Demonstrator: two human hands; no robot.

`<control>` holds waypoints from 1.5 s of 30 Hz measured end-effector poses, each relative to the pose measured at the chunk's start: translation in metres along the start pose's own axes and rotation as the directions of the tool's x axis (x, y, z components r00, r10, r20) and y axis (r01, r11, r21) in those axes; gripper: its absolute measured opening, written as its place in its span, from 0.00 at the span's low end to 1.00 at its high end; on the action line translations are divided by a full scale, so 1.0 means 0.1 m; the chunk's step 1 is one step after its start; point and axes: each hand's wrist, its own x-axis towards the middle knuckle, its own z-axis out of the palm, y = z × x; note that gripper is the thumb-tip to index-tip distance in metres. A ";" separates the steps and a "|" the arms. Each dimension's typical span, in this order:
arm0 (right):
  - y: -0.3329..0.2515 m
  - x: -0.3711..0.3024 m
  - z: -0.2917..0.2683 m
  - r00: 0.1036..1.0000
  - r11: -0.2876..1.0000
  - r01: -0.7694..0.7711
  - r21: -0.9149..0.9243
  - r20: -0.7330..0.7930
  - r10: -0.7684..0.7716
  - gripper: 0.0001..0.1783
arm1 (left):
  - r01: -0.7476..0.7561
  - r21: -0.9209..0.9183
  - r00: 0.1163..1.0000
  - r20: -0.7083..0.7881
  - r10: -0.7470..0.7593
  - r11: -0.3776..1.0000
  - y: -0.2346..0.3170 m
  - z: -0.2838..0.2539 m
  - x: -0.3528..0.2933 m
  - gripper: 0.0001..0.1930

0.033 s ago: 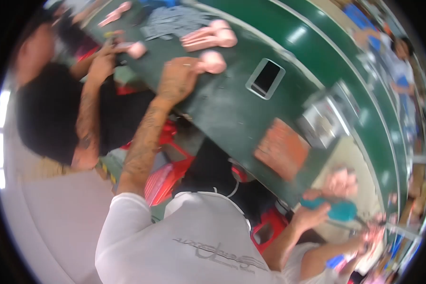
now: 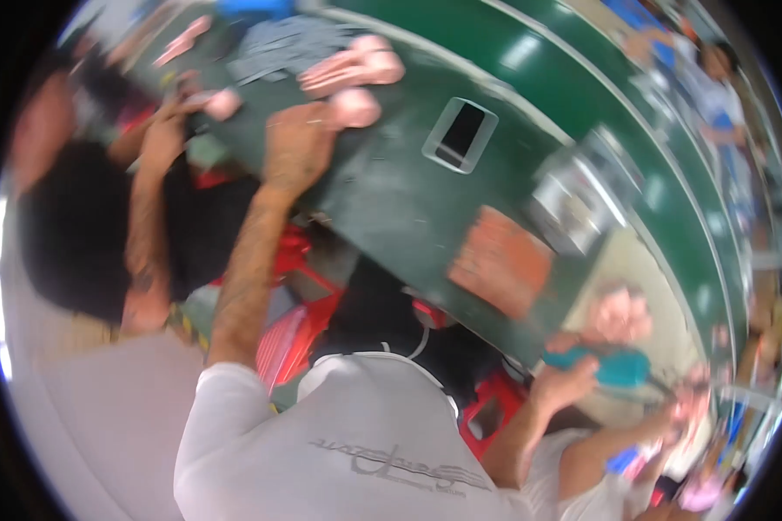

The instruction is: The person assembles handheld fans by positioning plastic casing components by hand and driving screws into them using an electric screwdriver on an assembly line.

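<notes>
My left hand (image 2: 297, 149) reaches far across the dark green table, fingers closed round the narrow end of a pink round-headed piece (image 2: 354, 107). Just beyond it lie more pink pieces (image 2: 347, 71) with long, narrow bodies and rounded ends. My right hand (image 2: 568, 382) is closed on a teal object (image 2: 620, 368), broad at one end. Blur hides what kind of thing it is. Close by the teal object, a cluster of pink parts (image 2: 620, 314) rests on a pale surface.
An orange-red slab (image 2: 501, 263) lies mid-table, near a shiny metal box (image 2: 577, 208). A phone (image 2: 460, 135) and a heap of grey strips (image 2: 291, 48) are farther off. A co-worker in black (image 2: 69, 217) works at left; another person's arm (image 2: 621, 443) reaches in at right.
The whole scene has shifted slightly left and up in the picture. Both hands keep their holds, with the pink piece and the teal object still in them.
</notes>
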 end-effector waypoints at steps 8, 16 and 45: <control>-0.15 -0.12 0.17 0.981 0.985 -0.150 0.083 0.137 0.138 0.41 | -0.141 -0.691 0.953 0.100 0.287 0.709 2.51 -0.18 0.44 0.15; -0.34 -0.35 -0.05 0.978 0.980 -0.180 0.084 0.125 0.169 0.44 | 0.231 -0.657 0.536 0.701 0.469 0.717 4.56 0.43 0.54 0.38; -0.18 1.16 0.93 0.985 0.950 0.107 0.294 0.095 -0.141 0.25 | -0.019 -0.776 0.834 0.336 0.438 0.630 2.59 0.20 0.23 0.16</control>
